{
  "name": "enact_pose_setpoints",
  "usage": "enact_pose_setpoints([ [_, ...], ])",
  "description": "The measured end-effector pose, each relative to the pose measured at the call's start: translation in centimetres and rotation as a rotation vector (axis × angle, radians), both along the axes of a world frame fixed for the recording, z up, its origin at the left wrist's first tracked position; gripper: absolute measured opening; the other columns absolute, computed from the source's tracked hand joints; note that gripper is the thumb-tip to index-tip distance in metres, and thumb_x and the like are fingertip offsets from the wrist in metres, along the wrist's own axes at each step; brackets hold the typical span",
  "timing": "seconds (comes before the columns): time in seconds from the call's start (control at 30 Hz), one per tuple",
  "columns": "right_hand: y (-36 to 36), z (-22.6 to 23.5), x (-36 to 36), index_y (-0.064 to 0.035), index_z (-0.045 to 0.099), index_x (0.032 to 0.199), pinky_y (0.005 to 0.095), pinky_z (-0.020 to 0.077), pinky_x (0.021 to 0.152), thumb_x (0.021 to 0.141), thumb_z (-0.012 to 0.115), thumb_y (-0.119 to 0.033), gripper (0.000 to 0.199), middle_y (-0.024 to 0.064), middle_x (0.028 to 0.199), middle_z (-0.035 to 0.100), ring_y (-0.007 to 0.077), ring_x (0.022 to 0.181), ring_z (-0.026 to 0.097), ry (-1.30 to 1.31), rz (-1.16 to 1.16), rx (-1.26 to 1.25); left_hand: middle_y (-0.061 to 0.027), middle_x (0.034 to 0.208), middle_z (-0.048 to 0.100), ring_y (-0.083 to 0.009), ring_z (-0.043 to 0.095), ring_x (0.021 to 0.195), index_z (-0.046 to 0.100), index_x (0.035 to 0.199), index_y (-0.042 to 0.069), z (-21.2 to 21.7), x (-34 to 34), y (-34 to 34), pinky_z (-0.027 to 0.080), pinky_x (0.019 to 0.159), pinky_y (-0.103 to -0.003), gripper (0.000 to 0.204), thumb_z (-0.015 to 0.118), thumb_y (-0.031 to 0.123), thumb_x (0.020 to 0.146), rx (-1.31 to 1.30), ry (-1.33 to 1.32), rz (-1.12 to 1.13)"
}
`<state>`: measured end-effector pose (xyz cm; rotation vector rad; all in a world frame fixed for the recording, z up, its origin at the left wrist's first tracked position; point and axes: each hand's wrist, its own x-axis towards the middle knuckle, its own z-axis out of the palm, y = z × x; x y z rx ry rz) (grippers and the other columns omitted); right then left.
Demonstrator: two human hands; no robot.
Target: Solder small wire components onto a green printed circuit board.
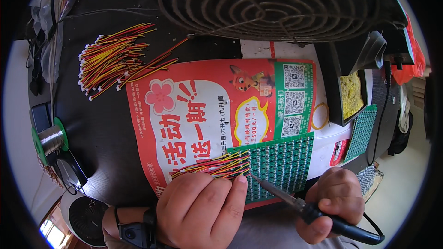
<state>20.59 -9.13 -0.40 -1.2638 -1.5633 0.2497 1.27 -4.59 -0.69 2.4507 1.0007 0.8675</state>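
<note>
Wires [217, 165] lying on green board [277, 166] over red poster [203, 110], pinned flat under left hand [203, 210]; right hand [334, 203] fisted around soldering iron [286, 198], tip touching board edge; keeping wires steady, tip contact brief, likely best

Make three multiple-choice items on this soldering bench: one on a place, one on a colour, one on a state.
1. Where does the loose wire bundle lie?
A. far left of the table
B. on the green circuit panel
C. inside the fan

2. What colour is the circuit panel?
A. blue
B. green
C. white

3. What does the right hand hold?
A. nothing
B. a solder spool
C. a soldering iron

Answers: 1 A, it lies on dark tabletop up left; 2 B, its surface is green; 3 C, fingers wrap the black handle while the left hand presses wires down.
</note>
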Motion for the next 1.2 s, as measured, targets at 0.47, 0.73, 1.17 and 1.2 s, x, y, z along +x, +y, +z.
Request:
enact_pose_setpoints([
  [0.47,-0.11,0.31,-0.33,-0.0053,0.051,0.081,0.0256,0.0263,0.044,0.085,0.065,-0.028,0.028,0.0024,0.062,0.044,0.0116,0.051,0.04,0.002,-0.03,-0.049,-0.0082,0.075,0.06,-0.0228,0.057,0.062,0.071,0.091,-0.003,-0.25,-0.26,-0.23,0.045,0.051,-0.033,0.029,0.07,-0.004,0.062,-0.004,-0.001,-0.005],
  [0.73,-0.17,0.2,-0.13,-0.0058,0.05,0.08,0.0249,0.026,0.043,0.084,0.066,-0.03,0.029,0.0017,0.061,0.043,0.0112,0.05,0.039,-0.015,-0.039,-0.053,-0.0086,0.074,0.06,-0.0228,0.057,0.061,0.071,0.091,-0.004,-0.28,-0.05,0.24,0.045,0.052,-0.033,0.029,0.07,-0.005,0.061,-0.016,0.001,-0.037],
  [1.17,-0.06,0.11,-0.37,-0.0063,0.05,0.079,0.0249,0.0268,0.042,0.084,0.066,-0.03,0.029,0.0016,0.061,0.043,0.0114,0.05,0.04,-0.024,-0.056,-0.037,-0.0085,0.072,0.059,-0.0232,0.056,0.06,0.071,0.091,-0.004,0.06,0.03,0.11,0.044,0.051,-0.034,0.031,0.07,-0.004,0.061,-0.036,0.003,-0.008],
  [1.2,-0.1,0.15,-0.35,-0.0063,0.05,0.079,0.025,0.0269,0.042,0.084,0.066,-0.03,0.029,0.0017,0.061,0.044,0.0115,0.05,0.04,-0.026,-0.055,-0.037,-0.0085,0.072,0.059,-0.0232,0.056,0.06,0.071,0.091,-0.004,0.08,0.03,0.09,0.044,0.051,-0.034,0.031,0.07,-0.004,0.061,-0.036,0.005,-0.011],
])
